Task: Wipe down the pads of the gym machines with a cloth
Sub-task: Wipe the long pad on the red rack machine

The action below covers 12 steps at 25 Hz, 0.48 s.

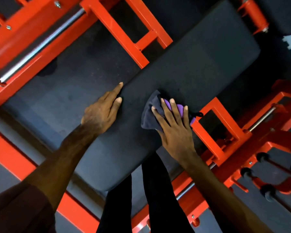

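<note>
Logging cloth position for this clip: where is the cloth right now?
In the head view, the cloth lies right of centre on the long black pad, pressed flat under the right hand, near the pad's right edge.

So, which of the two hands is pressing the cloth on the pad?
The right hand: its straight fingers lie flat on the dark and purple cloth. The left hand rests bare on the pad edge, apart from the cloth.

A gym: long black padded bench [191, 68] w/ red steel machine frames [124, 31] left & right, dark rubber floor [60, 101].
</note>
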Available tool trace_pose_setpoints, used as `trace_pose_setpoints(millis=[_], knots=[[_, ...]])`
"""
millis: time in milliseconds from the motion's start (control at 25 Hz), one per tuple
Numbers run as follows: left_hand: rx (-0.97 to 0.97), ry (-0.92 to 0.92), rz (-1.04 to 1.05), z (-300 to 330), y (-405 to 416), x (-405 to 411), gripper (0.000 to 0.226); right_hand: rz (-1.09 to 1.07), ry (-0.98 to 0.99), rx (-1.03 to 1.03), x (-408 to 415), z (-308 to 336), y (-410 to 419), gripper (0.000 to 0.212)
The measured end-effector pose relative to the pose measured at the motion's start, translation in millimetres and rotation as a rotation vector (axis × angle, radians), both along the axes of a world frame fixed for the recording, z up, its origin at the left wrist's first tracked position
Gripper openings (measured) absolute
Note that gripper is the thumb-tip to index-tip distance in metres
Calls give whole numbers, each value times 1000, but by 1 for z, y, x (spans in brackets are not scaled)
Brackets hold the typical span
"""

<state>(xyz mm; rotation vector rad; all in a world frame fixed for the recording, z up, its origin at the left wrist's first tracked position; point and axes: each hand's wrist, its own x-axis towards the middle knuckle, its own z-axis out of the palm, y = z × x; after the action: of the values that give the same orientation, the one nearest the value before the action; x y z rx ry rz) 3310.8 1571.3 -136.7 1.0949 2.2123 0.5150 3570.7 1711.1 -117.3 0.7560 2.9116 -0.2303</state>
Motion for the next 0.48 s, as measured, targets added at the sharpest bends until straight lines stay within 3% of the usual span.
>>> trace_pose_setpoints(millis=[200, 320, 480], knots=[[4, 36, 12, 2, 2, 3, 52, -202, 13, 27, -91, -4, 5, 66], [0, -7, 11, 2, 0, -1, 53, -76, 22, -10, -109, -6, 4, 71], [9, -45, 50, 7, 2, -1, 51, 193, 18, 13, -57, 1, 21, 73]])
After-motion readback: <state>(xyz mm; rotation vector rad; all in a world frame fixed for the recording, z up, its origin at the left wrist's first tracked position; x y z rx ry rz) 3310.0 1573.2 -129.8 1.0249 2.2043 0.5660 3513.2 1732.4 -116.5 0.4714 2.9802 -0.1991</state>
